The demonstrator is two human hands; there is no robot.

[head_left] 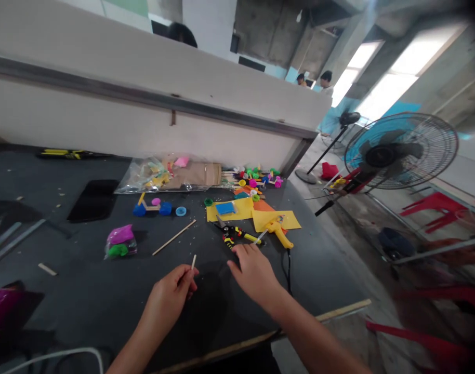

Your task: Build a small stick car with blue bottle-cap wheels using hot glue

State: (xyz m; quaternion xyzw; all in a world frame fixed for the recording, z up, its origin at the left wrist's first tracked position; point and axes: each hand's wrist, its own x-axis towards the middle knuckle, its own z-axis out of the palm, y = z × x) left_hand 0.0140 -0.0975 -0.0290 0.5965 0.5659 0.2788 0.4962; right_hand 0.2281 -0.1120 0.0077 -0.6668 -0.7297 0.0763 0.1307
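Note:
My left hand (pixel 169 291) pinches a short wooden stick (pixel 194 261), which points up from between thumb and fingertips. My right hand (pixel 255 271) hovers at the yellow-and-black handles of the pliers (pixel 228 232); its thumb is apart from the fingers, and I cannot tell whether the fingertips touch a handle. Just beyond that hand lies a yellow hot glue gun (pixel 278 232) with a black cord. A longer wooden stick (pixel 174 237) rests on the dark table ahead of my left hand.
Yellow paper (pixel 243 210) carries a blue piece. Farther back lie a clear plastic bag (pixel 155 175) and a pile of coloured parts (pixel 256 179). Leftward are a blue-wheeled piece (pixel 154 208), bagged clay (pixel 121 241) and a phone (pixel 93 200). A fan (pixel 381 155) stands right of the table.

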